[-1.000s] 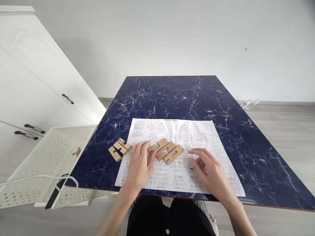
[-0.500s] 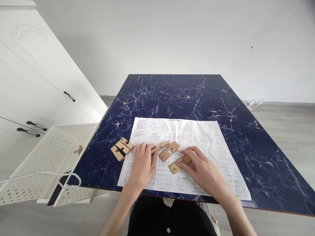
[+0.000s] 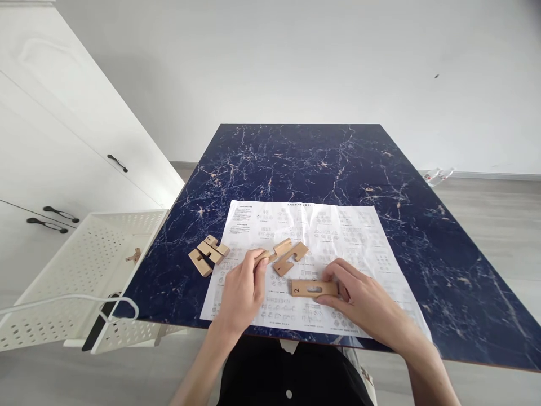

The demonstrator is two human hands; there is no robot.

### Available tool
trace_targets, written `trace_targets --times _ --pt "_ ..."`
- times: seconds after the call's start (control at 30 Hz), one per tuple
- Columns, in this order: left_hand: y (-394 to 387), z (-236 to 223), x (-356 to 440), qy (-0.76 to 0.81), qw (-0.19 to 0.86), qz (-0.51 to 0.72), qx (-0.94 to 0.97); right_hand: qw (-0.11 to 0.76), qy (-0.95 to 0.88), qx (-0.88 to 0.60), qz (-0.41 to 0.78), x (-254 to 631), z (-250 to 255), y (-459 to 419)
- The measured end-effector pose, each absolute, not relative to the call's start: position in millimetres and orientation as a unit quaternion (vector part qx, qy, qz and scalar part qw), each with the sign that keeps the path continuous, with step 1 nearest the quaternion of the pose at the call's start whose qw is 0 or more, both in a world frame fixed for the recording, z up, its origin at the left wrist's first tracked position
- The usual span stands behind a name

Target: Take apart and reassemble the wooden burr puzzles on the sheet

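Observation:
My right hand [image 3: 359,290] grips the right end of a flat wooden puzzle piece [image 3: 303,288] marked 2, which has a long slot through its middle. Thumb and fingers of my left hand [image 3: 243,287] pinch one end of a notched wooden puzzle piece [image 3: 282,246]. Between the hands, a wooden piece with a cut-out [image 3: 282,266] lies on the printed sheet [image 3: 338,237]. Left of my left hand, a piece marked 3 [image 3: 209,245] and another notched piece [image 3: 199,263] lie close together, near the sheet's left edge.
The sheet lies on a dark blue marble-patterned table [image 3: 274,163]. A white perforated bin [image 3: 97,248] with a small wooden piece [image 3: 134,255] inside stands to the left. Behind it is a white cabinet [image 3: 84,113]. Clear bottles [image 3: 438,176] stand beyond the table's right side.
The piece marked 2 has turned from slanted to nearly level in my right hand, and its slot shows. My left hand has drawn slightly back along the notched piece, uncovering more of it.

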State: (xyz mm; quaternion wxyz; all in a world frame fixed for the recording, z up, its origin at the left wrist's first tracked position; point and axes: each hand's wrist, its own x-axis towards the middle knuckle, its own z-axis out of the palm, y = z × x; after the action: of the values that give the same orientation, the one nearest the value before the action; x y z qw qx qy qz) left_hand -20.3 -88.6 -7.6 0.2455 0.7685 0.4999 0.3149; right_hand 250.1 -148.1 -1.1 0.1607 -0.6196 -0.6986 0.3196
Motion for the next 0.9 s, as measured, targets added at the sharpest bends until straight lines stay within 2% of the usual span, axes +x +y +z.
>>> trace_targets --times 0.17,0.27,0.43,0.57,0.73,0.9 --pt "-91 -6 -22 0.499 0.295 0.306 0.756 0.168 -0.69 -0.602 0.364 253 5 -151" --pt "-92 -3 -22 0.494 0.335 0.308 0.741 0.201 -0.665 -0.608 0.385 255 6 -153" --pt "-95 3 -21 0.484 0.416 0.308 0.705 0.341 -0.575 -0.636 0.386 232 2 -154" --pt "-95 5 -20 0.472 0.467 0.308 0.682 0.455 -0.518 -0.593 0.416 196 -4 -153" --pt "-94 4 -19 0.464 0.493 0.267 0.685 0.487 -0.487 -0.589 0.423 170 -9 -150" --pt "-96 6 -20 0.468 0.537 0.261 0.652 0.488 -0.515 -0.602 0.366 167 -17 -151"
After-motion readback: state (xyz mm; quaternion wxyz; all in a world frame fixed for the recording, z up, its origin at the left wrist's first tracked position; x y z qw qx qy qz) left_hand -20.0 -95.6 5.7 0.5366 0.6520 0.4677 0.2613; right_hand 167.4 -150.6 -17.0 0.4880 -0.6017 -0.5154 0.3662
